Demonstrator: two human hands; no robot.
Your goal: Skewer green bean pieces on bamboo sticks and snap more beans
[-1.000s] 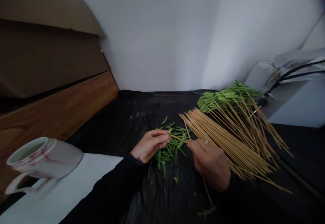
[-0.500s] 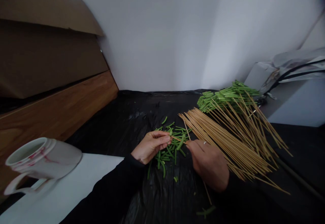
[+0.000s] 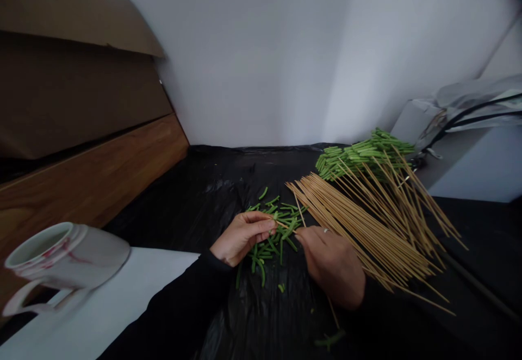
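My left hand (image 3: 241, 236) pinches a short green bean piece at its fingertips, above a loose heap of cut green bean pieces (image 3: 274, 229) on black plastic sheeting (image 3: 212, 186). My right hand (image 3: 332, 262), with a ring on one finger, is closed on a bamboo skewer (image 3: 332, 310) whose point meets the left fingertips and whose tail sticks out behind the wrist. Both sleeves are black.
A fan of bamboo skewers (image 3: 367, 224) lies right of my hands, partly over a pile of longer green beans (image 3: 362, 156) by the wall. A white mug (image 3: 61, 259) stands on a white sheet (image 3: 106, 311) at left. Wooden boards (image 3: 89, 180) rise at left; a grey box with black cables (image 3: 457, 131) sits at right.
My hands have drawn slightly closer together, the skewer tip sliding further into the left fingertips. The view has shifted a little.
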